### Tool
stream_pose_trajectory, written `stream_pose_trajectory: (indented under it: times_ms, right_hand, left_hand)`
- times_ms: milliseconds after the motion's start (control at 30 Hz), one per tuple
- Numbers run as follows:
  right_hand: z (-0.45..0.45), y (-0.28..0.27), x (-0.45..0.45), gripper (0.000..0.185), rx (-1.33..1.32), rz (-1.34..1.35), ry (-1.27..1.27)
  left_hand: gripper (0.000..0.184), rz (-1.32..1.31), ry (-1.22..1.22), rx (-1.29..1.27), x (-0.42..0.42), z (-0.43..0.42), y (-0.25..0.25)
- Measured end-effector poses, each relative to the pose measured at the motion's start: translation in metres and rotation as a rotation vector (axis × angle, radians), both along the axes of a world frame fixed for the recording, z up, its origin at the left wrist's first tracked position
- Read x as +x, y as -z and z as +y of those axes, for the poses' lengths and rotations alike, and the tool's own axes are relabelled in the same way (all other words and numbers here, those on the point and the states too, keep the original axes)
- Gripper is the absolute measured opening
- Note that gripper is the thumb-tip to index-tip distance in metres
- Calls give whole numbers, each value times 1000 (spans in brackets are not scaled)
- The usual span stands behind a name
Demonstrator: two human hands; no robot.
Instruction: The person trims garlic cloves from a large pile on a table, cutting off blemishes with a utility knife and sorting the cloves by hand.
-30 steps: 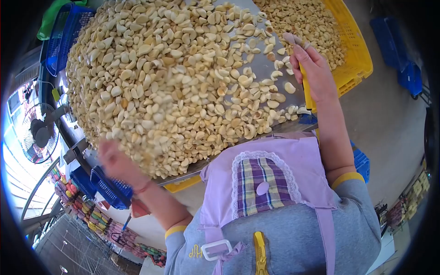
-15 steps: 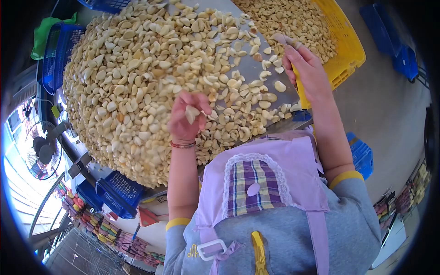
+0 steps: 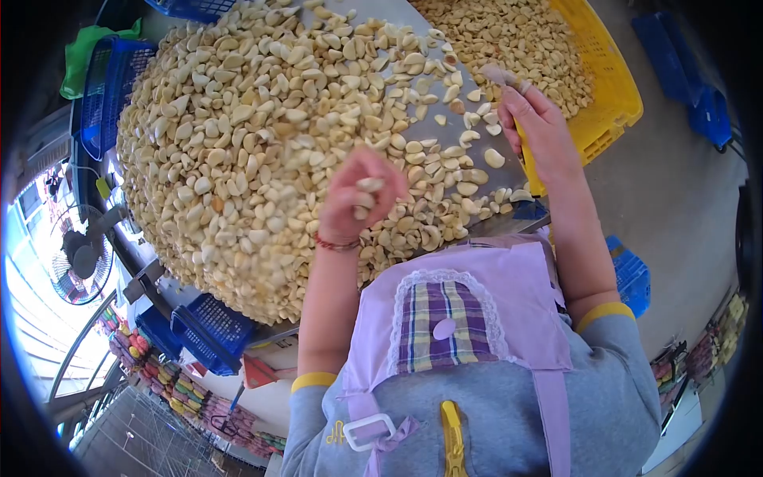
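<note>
A large heap of pale cream, clove-like pieces (image 3: 230,151) covers the grey tabletop (image 3: 433,127). My left hand (image 3: 362,195) is above the near side of the heap, slightly blurred, its fingers curled around a few of these pieces (image 3: 367,197). Over the near left edge of the yellow crate (image 3: 612,115) is my right hand (image 3: 540,123), fingers bent and pressed together. A whitish, thin tip (image 3: 497,74) sticks out at its fingers; whether that is a blade or a finger covering I cannot make out. Similar pieces (image 3: 501,36) fill the crate.
Blue baskets (image 3: 211,330) hang at the table's left side, with another blue basket (image 3: 103,95) farther up beside a green bag (image 3: 87,60). A fan (image 3: 82,254) stands at the left. On the right floor are blue crates (image 3: 683,71) and a blue basket (image 3: 629,274).
My left hand has moved right and slightly up over the heap, its fingers now more closed around the pieces. My right hand stays at the crate's edge. The whole view has shifted slightly.
</note>
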State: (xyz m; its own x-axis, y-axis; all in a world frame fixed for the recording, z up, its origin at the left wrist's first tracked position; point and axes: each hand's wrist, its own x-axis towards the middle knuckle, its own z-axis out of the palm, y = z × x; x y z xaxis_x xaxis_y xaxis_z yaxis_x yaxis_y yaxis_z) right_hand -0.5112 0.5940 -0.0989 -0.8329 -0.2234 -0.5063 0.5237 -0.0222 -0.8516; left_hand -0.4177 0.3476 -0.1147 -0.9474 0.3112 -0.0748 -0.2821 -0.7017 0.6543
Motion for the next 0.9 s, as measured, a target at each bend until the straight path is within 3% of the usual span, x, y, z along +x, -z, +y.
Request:
stream_pose_trajectory:
  times_ms: [33,100,200,233,300,367,433,533,633,700,767,867,900]
  right_hand:
    - [0,-1,0,23,-1,-3,1]
    - [-2,1,-1,22,4,-21,-7]
    - [-8,4,-2,22,7,-48,-42]
    - [-11,4,-3,22,-5,-42,-54]
    - [-19,3,-4,22,-16,-44,-81]
    - [-23,1,-4,22,-7,-53,-99]
    - [-25,-3,-4,22,-3,-55,-100]
    - [-20,-4,-5,21,11,-54,-67]
    - [-12,-7,-5,20,13,-26,-3]
    - [-7,-3,-6,21,21,-14,22]
    - [-1,6,-5,25,45,-19,16]
    - [-11,-2,-3,27,22,-72,-16]
    - [-13,-1,-2,23,-14,-35,-41]
  left_hand:
    - [12,69,-116,44,0,-10,-5]
    - [14,-128,-480,-294,2,-40,-10]
    - [17,-136,-641,-1689,-12,-71,10]
    - [22,-110,-430,-1947,-14,-60,11]
    - [23,69,-355,-2083,-16,-30,25]
    - [27,-22,-328,-1912,-25,-12,37]
    - [30,15,-233,-1718,-33,0,42]
    - [34,-81,-277,-1126,-38,18,30]
    - [36,-350,-345,-832,-39,8,-15]
    - [35,57,-615,-1495,-33,-32,5]
    - [29,340,-553,-2050,-39,-56,-18]
    - [25,130,15,-2366,-50,-66,-10]
    - [21,133,66,-2385,-51,-69,-3]
